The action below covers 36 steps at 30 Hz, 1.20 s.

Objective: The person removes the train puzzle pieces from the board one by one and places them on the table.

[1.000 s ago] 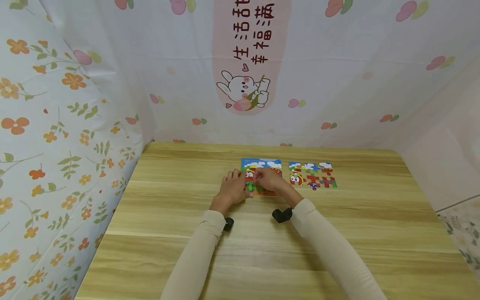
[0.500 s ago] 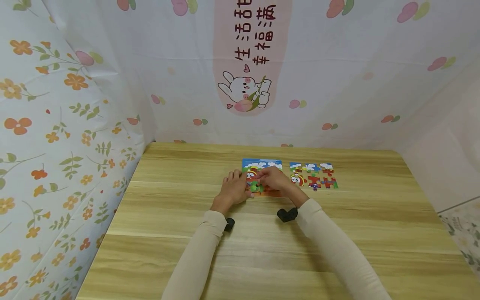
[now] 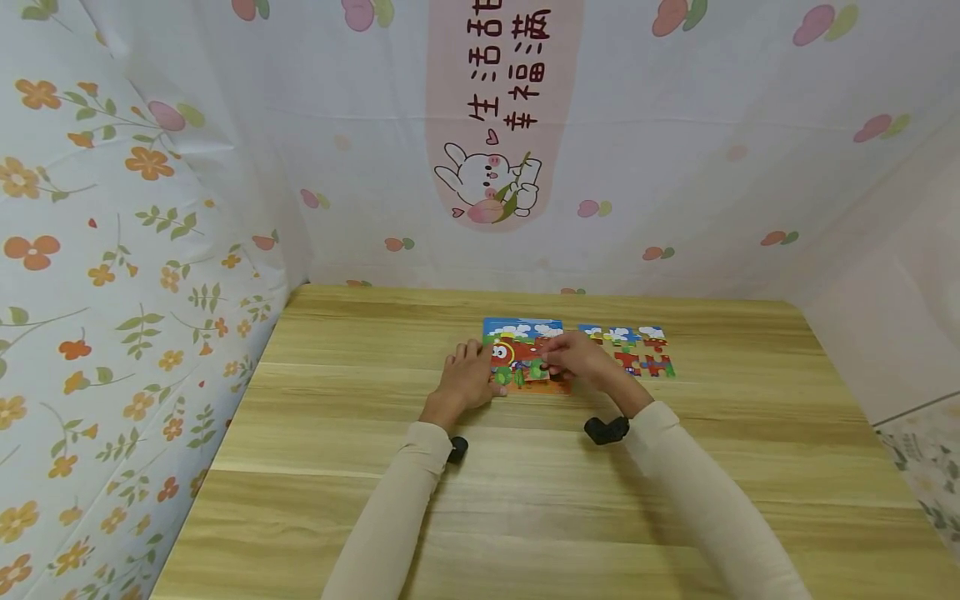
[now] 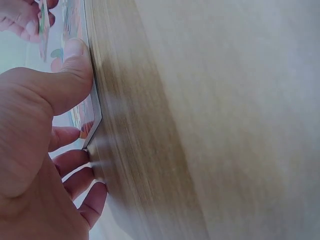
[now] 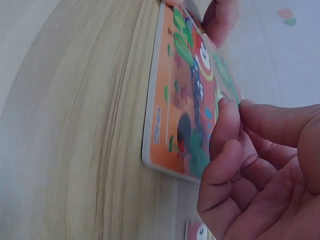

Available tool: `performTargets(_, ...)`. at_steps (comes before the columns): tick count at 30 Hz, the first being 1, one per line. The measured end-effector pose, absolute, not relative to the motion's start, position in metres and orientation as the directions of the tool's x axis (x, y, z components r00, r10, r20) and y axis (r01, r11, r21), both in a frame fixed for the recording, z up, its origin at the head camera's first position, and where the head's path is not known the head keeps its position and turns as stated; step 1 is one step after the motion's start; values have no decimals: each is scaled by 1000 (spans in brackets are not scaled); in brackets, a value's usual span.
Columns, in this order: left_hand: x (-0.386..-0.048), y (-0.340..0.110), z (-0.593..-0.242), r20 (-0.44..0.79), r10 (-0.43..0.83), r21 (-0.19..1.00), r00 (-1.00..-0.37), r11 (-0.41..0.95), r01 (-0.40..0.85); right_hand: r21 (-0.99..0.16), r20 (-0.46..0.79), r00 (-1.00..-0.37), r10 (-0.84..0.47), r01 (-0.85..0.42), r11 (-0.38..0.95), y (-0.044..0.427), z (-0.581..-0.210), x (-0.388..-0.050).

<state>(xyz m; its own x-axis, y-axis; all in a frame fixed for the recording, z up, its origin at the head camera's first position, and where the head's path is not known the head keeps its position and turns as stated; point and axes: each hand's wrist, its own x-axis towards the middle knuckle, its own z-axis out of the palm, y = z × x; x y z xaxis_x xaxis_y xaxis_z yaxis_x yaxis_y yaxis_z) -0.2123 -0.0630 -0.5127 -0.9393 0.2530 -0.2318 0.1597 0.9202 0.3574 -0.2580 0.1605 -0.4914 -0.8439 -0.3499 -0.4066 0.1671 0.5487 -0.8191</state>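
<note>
On the wooden table lies a colourful jigsaw puzzle board point(image 3: 522, 324) with a red cartoon train picture. My left hand point(image 3: 467, 377) rests at its left side, the thumb on the near edge and the other fingers spread by the corner, as the left wrist view shows. Over the right part of the board, my right hand point(image 3: 581, 358) pinches a puzzle piece point(image 4: 43, 40) between thumb and fingers. The piece is thin, partly green, and tilted above the board. My fingers hide part of it.
Several loose puzzle pieces point(image 3: 652, 365) lie in rows right of the board, some hidden behind my right hand. The table point(image 3: 360, 367) meets a patterned cloth wall point(image 3: 360, 208) at its back edge, and flowered cloth point(image 3: 150, 333) hangs at the left.
My right hand has moved right across the board with the pinched piece, uncovering more of the train picture and covering some loose pieces. My left hand stays in place.
</note>
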Motion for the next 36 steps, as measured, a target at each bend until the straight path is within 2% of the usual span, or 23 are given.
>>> performTargets(7, -211, -64, -511, -232, 257, 363, -938, 918, 161, -812, -415, -855, -311, 193, 552, 178, -492, -255)
performTargets(36, -210, -64, -510, -202, 269, 371, -942, 911, 180, -780, -381, -858, -344, 98, 618, 247, -494, -238)
